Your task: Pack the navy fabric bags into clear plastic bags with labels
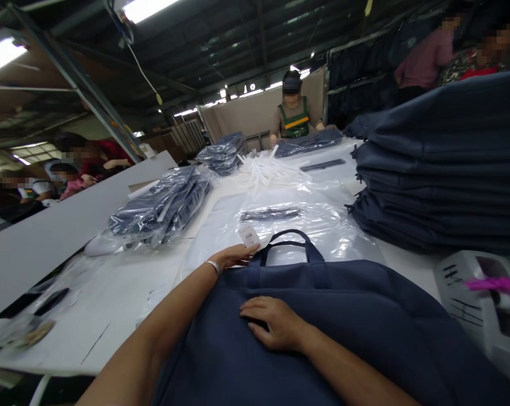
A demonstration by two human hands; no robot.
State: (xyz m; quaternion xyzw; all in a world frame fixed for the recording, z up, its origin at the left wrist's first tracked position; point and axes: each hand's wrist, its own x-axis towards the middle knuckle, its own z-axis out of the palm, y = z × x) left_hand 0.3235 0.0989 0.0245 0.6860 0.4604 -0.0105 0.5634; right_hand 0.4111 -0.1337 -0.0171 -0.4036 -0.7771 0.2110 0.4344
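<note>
Navy bag [331, 332] lay flat on the white table [123, 293] in the head view, handles toward clear plastic sleeves [297, 225]. Left hand [233, 256] pinched a white tag [249, 235] at the bag's top edge. Right hand [274, 324] pressed open, fingers spread, on the fabric.
</note>
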